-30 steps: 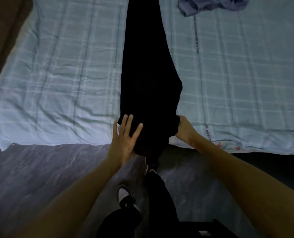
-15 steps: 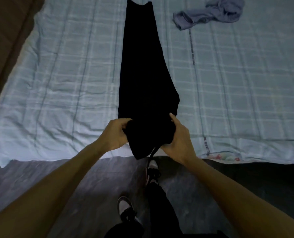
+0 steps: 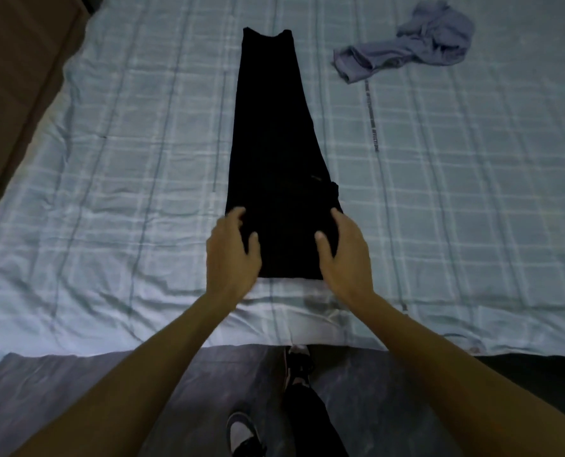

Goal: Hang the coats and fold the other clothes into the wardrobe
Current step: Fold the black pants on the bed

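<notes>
A long pair of black trousers (image 3: 274,153) lies lengthwise down the middle of the bed, narrow end far from me. Its near end is folded over and lies flat with a straight edge close to the bed's front. My left hand (image 3: 233,249) holds the left side of that near end, thumb on top and fingers curled at the edge. My right hand (image 3: 344,252) holds the right side the same way.
A crumpled grey-blue garment (image 3: 416,51) lies at the far right of the checked light-blue bedsheet (image 3: 109,192). A brown wooden panel (image 3: 14,77) borders the bed on the left. My shoes (image 3: 241,433) stand on the grey floor at the bed's front edge.
The trousers' near end hung over the bed edge; both hands gripped it, lifted it and folded it forward onto the bed, where it now lies flat. The view tilted up.
</notes>
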